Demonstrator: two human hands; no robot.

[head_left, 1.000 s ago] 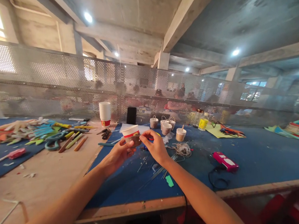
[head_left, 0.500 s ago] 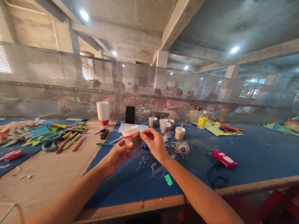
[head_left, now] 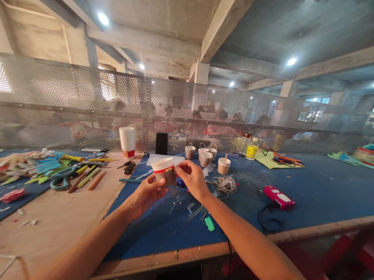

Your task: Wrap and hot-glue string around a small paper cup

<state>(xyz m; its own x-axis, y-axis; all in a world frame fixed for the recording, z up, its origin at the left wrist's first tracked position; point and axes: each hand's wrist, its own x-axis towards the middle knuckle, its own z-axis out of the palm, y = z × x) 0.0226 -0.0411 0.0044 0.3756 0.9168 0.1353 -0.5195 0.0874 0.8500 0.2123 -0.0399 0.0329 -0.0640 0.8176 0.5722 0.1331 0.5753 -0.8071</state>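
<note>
My left hand (head_left: 148, 191) is wrapped round a white paper cup (head_left: 162, 164) with a red band, held upright above the blue table. Greyish-brown cord-like wrapping covers the cup's lower part. At the cup's right side my right hand (head_left: 191, 176) is closed in a pinch, thumb and forefinger touching or almost touching the wall; what lies between them is too small to make out. A loose coil of grey cord (head_left: 226, 184) rests on the table to the right of this hand. Beneath the hands lie several thin sticks (head_left: 201, 212).
Small wrapped cups with handles (head_left: 205, 158) stand behind, near a stack of paper cups (head_left: 127, 141) and a phone (head_left: 162, 143). Scissors (head_left: 62, 179) and coloured strips lie left. A pink corded device (head_left: 278, 197) and a yellow-labelled bottle (head_left: 252, 149) are right. Perforated metal screen (head_left: 178, 110) behind.
The view has shifted very slightly. Both hands keep almost the same pose at the cup, and nothing was let go or newly picked up.
</note>
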